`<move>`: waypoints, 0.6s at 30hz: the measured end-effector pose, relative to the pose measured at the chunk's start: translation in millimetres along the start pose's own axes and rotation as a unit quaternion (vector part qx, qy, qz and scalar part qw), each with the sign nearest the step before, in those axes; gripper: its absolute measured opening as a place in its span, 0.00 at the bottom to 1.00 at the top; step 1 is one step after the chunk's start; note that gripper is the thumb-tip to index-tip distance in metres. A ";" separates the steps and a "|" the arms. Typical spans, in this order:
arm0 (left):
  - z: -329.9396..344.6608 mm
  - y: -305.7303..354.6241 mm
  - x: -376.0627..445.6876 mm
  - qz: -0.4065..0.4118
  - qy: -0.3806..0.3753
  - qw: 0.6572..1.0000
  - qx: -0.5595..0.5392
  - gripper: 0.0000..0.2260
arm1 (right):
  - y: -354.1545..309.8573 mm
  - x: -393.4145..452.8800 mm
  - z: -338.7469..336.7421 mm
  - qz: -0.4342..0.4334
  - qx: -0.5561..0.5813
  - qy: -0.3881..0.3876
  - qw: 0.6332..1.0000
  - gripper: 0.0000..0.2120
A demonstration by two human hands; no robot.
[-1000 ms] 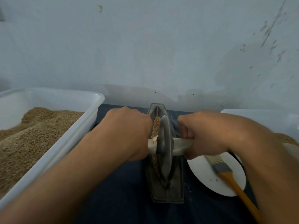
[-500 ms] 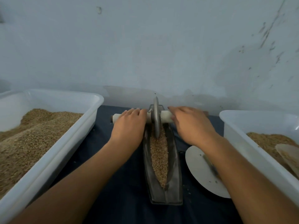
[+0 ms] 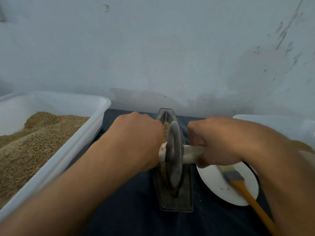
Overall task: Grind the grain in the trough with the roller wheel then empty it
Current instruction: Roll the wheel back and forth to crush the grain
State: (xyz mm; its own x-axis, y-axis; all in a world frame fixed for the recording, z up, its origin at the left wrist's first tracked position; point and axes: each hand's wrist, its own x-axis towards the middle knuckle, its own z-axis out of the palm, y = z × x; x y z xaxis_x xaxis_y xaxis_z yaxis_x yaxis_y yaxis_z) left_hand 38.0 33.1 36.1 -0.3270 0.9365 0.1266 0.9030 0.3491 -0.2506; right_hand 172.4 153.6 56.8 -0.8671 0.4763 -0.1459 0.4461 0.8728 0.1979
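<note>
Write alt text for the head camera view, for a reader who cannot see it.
Two bare hands, the left hand and the right hand, grip the axle handle on either side of a metal roller wheel standing in a narrow trough of grain on a dark cloth. A white tub heaped with grain sits left; a brush lies on a white plate right.

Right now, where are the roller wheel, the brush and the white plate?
roller wheel [image 3: 174, 155]: head view, on the disc's flat metal face.
brush [image 3: 233, 175]: head view, on the grey metal band below the bristles.
white plate [image 3: 214, 183]: head view, on its bare surface left of the brush.
</note>
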 end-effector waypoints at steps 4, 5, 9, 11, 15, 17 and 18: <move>4.0 -2.8 3.8 -0.007 -0.026 1.000 -0.012 0.07 | 1.0 3.6 0.8 -0.002 -0.005 0.008 1.000 0.13; 8.1 -3.9 7.8 -0.012 -0.034 0.999 -0.018 0.05 | 3.4 8.6 4.2 0.002 0.003 0.009 1.000 0.13; 31.3 -7.6 28.2 -0.041 -0.017 0.999 -0.028 0.06 | 19.2 39.5 25.8 0.025 0.064 0.042 0.997 0.08; 44.6 -8.3 39.9 -0.057 0.016 0.997 -0.043 0.08 | 27.6 58.2 41.2 0.036 0.080 0.074 0.993 0.08; 76.1 -5.6 62.5 -0.048 0.095 0.993 -0.053 0.22 | 35.5 83.7 69.6 0.045 0.045 0.206 0.977 0.12; 83.6 -7.0 66.1 -0.046 0.127 0.989 -0.067 0.28 | 35.4 90.1 77.2 0.050 0.041 0.247 0.967 0.20; 85.2 -8.3 66.8 -0.044 0.133 0.987 -0.074 0.28 | 34.4 91.5 77.6 0.051 0.041 0.254 0.965 0.21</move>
State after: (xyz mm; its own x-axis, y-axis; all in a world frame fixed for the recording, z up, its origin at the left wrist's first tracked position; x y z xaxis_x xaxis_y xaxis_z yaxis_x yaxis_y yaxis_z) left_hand -15.1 95.4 -35.1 -0.3400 0.8541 0.3935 0.9113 0.4026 -0.0865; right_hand 125.7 235.5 -24.9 -0.8049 0.4648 0.3690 0.5331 0.8394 0.1057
